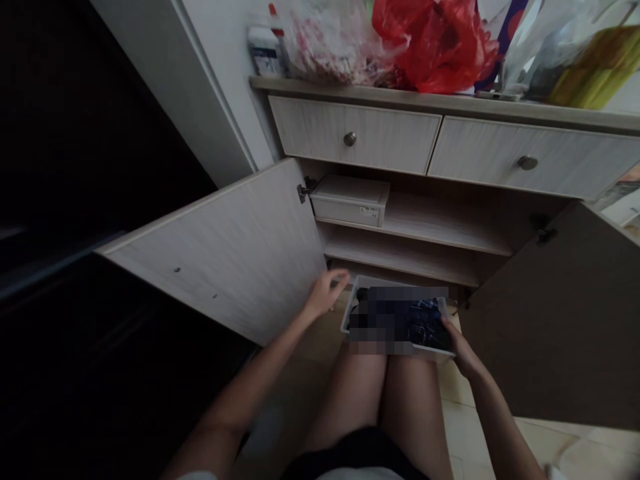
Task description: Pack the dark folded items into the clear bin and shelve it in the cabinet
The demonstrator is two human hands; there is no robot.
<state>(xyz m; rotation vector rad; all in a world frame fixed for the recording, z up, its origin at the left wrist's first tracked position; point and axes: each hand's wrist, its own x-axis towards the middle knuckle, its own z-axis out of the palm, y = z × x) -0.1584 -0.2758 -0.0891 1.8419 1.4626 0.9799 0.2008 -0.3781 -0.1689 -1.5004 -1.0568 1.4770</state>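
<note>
A white plastic bin (pixel 350 308) full of dark items rests on my knees in front of an open cabinet. My right hand (pixel 463 352) grips the bin's right front corner. My left hand (pixel 326 291) hovers just left of the bin's left rim, fingers loosely curled and apart, holding nothing. Part of the bin's contents is blurred out.
Both cabinet doors stand open: the left door (pixel 225 253) and the right door (pixel 555 313). A white lidded box (pixel 350 199) sits on the upper shelf (pixel 440 230). Two drawers (pixel 355 133) are shut above. Red and clear plastic bags (pixel 430 40) crowd the countertop.
</note>
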